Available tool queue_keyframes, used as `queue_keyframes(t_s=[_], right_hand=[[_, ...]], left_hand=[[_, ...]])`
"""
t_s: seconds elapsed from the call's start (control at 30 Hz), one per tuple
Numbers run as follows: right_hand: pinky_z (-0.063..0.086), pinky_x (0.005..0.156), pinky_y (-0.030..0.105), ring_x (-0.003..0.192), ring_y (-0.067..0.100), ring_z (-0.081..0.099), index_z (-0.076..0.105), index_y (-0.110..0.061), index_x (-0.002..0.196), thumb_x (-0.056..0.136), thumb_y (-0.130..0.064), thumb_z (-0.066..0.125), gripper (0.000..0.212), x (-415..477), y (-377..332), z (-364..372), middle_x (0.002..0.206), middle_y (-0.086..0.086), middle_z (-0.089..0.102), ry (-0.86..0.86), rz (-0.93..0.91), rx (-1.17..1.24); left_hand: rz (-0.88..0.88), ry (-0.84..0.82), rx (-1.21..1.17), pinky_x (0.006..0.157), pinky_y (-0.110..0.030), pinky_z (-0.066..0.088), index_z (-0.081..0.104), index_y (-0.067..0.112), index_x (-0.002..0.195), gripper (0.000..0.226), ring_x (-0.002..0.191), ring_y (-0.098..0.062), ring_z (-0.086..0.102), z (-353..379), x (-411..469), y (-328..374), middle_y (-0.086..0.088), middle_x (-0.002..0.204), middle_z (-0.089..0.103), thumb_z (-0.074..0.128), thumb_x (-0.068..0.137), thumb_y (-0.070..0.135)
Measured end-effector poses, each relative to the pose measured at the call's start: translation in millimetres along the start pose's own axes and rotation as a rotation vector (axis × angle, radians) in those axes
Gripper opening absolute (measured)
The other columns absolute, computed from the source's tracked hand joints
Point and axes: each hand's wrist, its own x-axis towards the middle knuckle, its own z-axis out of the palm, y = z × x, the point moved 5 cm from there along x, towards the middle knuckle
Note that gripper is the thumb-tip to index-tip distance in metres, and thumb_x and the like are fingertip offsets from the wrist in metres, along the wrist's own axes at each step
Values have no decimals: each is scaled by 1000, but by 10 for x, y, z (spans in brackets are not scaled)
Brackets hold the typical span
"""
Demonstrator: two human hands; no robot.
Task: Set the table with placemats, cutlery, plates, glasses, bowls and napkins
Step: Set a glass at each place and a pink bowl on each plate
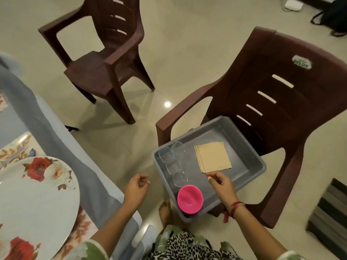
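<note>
Right of centre in the frame, a grey tub (249,158) sits on the seat of a brown chair (281,102), and its near corner looks to hang past the seat's front edge. Inside are a slightly fanned stack of brown napkins (213,156), four clear glasses (173,166) along its left wall, and a pink bowl (190,198) in the near corner.

The right hand (220,182) is at the stack's lower corner with thumb and forefinger drawn together. Whether it has caught a sheet I cannot tell. The left hand (136,187) hangs loosely curled and holds nothing, between tub and bench (56,132).

At lower left a rose-patterned plate (37,199) and a knife (15,155) already lie on a floral placemat (13,149).

The risks, as I judge them: a pinch on that fanned corner could lift several napkins at once — and any weight on the tub's near edge might tip it, bowl and glasses with it.
</note>
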Motion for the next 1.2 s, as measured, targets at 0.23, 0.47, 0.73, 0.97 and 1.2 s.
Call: queue_keyframes(t_s=[0.23, 0.47, 0.73, 0.97, 1.2], right_hand=[[50, 90, 33, 100, 17, 59, 61, -17, 101, 90, -14, 59, 12, 45, 250, 97, 99, 0, 64, -58, 76, -89], [48, 83, 23, 103, 10, 53, 50, -32, 112, 73, -44, 71, 45, 370, 422, 438, 114, -8, 55, -194, 51, -166], [34, 107, 49, 138, 24, 27, 8, -39, 146, 45, -82, 63, 122, 628, 792, 970, 153, -7, 17, -331, 26, -457], [-2, 115, 48, 138, 15, 31, 6, -30, 148, 66, -81, 44, 104, 576, 743, 1263, 151, -7, 29, -152, -57, -599], [-11, 113, 38, 127, 8, 46, 31, -29, 139, 79, -63, 55, 73, 530, 654, 1233, 139, -11, 48, -66, -133, -590]], left_hand=[[-18, -24, 53, 68, -16, 43, 58, 16, 100, 16, 82, -15, 57, 167, -1, -138, -5, 94, 60, 61, 87, 7], [62, -72, 274, 98, -27, 40, 43, 23, 132, 55, 122, -10, 40, 574, 132, -262, 5, 129, 42, 69, 84, 27], [213, -43, 263, 103, -30, 38, 31, 31, 141, 72, 125, -8, 33, 929, 672, -420, 9, 136, 37, 70, 80, 33], [345, -33, 277, 105, -31, 39, 36, 31, 138, 74, 126, -9, 38, 1072, 802, -447, 8, 134, 46, 76, 77, 21], [418, -45, 318, 104, -29, 38, 40, 28, 138, 72, 126, -12, 41, 1135, 845, -395, 7, 134, 48, 77, 76, 23]])
